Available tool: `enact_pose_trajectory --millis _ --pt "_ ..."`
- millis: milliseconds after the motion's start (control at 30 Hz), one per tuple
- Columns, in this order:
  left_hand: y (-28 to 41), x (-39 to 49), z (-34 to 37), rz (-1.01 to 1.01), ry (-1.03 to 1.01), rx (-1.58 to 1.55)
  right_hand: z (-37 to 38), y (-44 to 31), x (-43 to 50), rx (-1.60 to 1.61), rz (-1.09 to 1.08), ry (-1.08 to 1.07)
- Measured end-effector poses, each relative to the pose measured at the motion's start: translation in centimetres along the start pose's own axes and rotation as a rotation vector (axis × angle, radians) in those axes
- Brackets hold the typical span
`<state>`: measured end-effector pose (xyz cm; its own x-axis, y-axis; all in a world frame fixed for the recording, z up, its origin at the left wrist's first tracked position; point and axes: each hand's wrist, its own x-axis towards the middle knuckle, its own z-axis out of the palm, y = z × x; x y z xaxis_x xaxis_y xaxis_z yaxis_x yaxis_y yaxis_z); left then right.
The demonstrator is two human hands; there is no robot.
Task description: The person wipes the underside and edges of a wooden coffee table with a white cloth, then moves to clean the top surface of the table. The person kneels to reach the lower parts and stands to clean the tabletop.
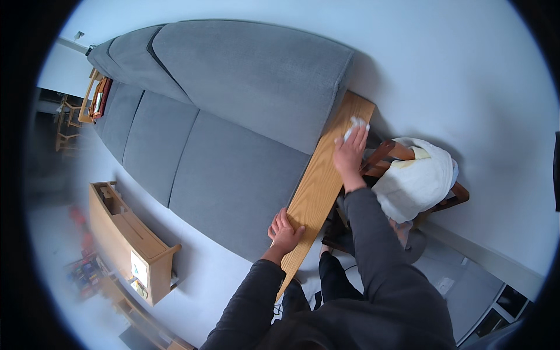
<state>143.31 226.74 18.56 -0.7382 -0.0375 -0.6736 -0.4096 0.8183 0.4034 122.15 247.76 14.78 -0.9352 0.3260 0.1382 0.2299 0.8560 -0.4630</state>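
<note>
My right hand presses a crumpled white wipe or tissue against the wooden armrest of a grey fabric sofa. It is near the armrest's wall end, beside the sofa's back cushion. Closer to my body, my left hand rests on the same armrest with nothing in it. Its fingers are spread over the inner edge, towards the seat cushion. Part of the wipe is hidden under my right fingers.
Right of the armrest stands a dark wooden chair draped with a white cloth. A wooden coffee table with papers on it is at the left. Folded reddish items lie at the sofa's far end. My feet are beside the armrest.
</note>
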Motion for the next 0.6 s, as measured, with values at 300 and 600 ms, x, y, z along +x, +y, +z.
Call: enact_pose_trajectory --millis 300,600 --pt "-0.4 0.1 -0.1 0.037 -0.023 0.0 2.6 2.7 7.8 0.246 0.172 0.155" --pt "-0.8 0.2 0.7 0.046 0.013 0.07 1.0 0.6 -2.9 0.45 0.381 0.07"
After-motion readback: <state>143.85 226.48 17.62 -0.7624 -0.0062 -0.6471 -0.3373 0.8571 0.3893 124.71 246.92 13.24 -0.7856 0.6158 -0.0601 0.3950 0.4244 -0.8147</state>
